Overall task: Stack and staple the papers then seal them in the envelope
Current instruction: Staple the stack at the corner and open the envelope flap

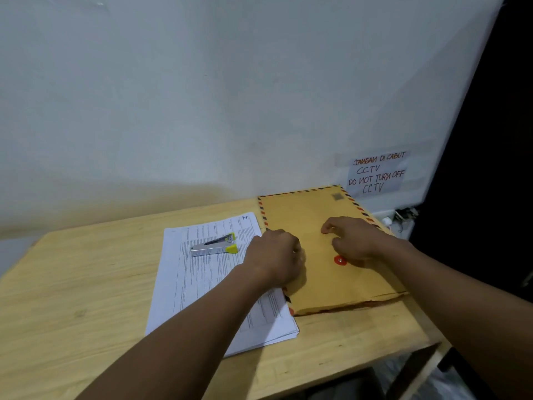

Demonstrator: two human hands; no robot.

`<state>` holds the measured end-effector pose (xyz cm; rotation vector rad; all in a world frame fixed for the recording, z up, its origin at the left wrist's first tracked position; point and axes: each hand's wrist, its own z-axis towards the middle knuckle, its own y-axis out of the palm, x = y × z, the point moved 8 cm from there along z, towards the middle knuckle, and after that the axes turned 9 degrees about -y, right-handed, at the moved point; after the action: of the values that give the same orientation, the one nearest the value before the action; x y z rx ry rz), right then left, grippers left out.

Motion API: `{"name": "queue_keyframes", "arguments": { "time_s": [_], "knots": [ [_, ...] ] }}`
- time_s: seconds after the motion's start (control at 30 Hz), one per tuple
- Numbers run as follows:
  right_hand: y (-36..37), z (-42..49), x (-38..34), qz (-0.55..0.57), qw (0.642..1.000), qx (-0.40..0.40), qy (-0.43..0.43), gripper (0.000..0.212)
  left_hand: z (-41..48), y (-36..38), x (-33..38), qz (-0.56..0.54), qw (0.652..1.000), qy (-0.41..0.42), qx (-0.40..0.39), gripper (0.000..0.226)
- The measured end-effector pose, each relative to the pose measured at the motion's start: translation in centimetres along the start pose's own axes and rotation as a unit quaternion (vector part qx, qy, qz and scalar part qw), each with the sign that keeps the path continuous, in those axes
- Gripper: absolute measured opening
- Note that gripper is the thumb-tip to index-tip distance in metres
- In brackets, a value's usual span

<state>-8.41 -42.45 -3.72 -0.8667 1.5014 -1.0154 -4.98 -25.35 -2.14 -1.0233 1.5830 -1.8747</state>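
Note:
A brown envelope (305, 209) with a red and blue striped border lies flat at the right of the wooden table (86, 278). It has a red round clasp (340, 260) near its middle. My left hand (274, 255) is curled over the envelope's left edge and grips it. My right hand (353, 236) rests on the envelope just beyond the clasp, fingers bent and apart, tips touching the paper. A stack of printed white papers (202, 284) lies to the left of the envelope, partly under my left forearm. A silver stapler (213, 246) with yellow ends sits on the stack.
A wall runs along the table's far edge, with a handwritten CCTV notice (376, 172) taped behind the envelope. White plugs and cables (399, 217) sit at the far right corner. The table's right and near edges drop off to a dark floor.

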Motion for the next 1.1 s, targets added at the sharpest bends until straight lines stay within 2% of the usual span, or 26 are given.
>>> {"name": "queue_keyframes", "arguments": {
  "time_s": [0.27,0.37,0.47,0.63,0.77,0.9,0.97,1.1],
  "knots": [
    [0.3,1.4,0.0,-0.013,1.000,-0.017,0.012,0.039,-0.2,0.1,0.0,-0.039,0.999,0.025,0.008,0.035],
    [0.1,1.4,-0.2,-0.010,1.000,-0.016,0.015,0.036,-0.3,-0.5,-0.8,-0.098,0.995,0.020,0.010,0.033],
    [-0.4,1.8,-1.5,-0.001,1.000,0.008,0.004,0.029,-0.7,-2.1,-2.7,-0.142,0.988,0.016,0.058,0.030],
    [-0.3,3.7,-8.8,0.044,0.993,0.055,-0.099,0.035,-1.7,-5.8,-9.1,-0.138,0.978,-0.032,0.154,0.030],
    [1.9,5.3,-15.8,0.048,0.982,0.019,-0.184,0.045,-2.6,-6.7,-16.6,-0.118,0.973,-0.117,0.162,0.032],
    [4.7,6.8,-20.0,-0.010,0.977,-0.022,-0.213,0.055,-3.5,-6.2,-22.4,-0.114,0.967,-0.168,0.151,0.034],
    [5.6,7.6,-20.9,-0.031,0.975,-0.035,-0.217,0.052,-3.6,-5.8,-24.2,-0.108,0.967,-0.176,0.147,0.033],
    [6.0,9.4,-21.8,-0.055,0.971,-0.020,-0.233,0.033,-2.8,-5.5,-26.1,-0.106,0.968,-0.167,0.152,0.030]
  ]
}}
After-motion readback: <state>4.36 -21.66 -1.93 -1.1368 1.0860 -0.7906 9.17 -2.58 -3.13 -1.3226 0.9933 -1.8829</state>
